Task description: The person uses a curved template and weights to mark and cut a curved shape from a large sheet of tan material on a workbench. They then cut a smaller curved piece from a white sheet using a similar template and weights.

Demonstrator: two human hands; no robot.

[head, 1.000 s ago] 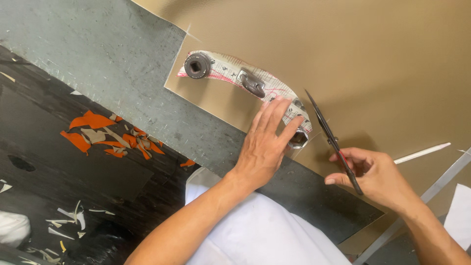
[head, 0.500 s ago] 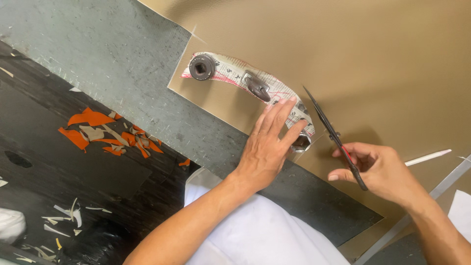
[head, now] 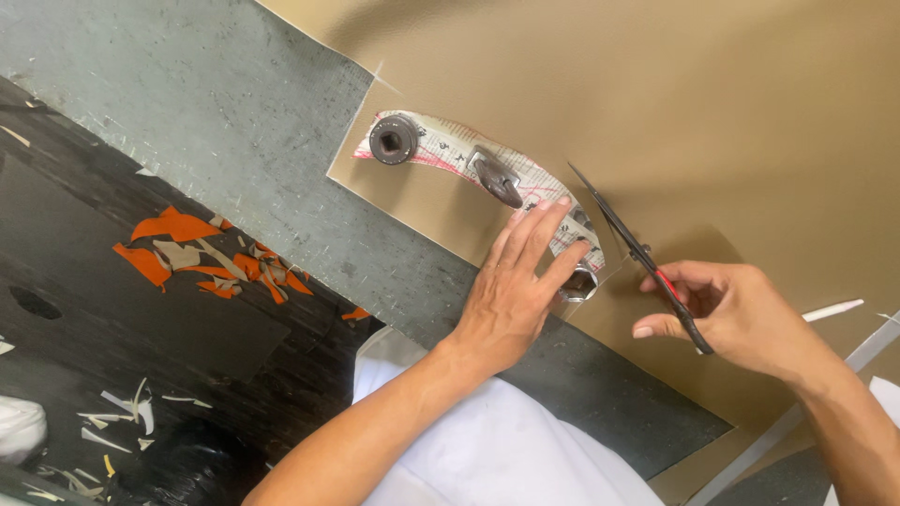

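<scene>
Near us: left hand [head: 514,286] flat, fingers spread, pinning curved paper pattern [head: 487,169] onto tan sheet [head: 712,103] on grey table [head: 187,103]. Right hand [head: 741,314] closed round black scissors [head: 637,251], blades near pattern's end. We'd say sheet's soft, floppy, bit slick, so pin it close to the cut. Farther: two metal weights [head: 393,140] on pattern. Third weight mostly hidden under fingers; can't tell if blades are open.

We are in a cutting workshop — the kind where leather or vinyl is shaped by hand. A broad tan sheet [head: 712,103] covers a worn grey cutting table [head: 216,112], and a curved paper pattern [head: 487,173] lies pinned under metal weights [head: 394,140]. Orange and beige offcuts [head: 202,253] litter the dark floor [head: 112,337] — scissors [head: 637,248] in hand confirm the trade.
</scene>
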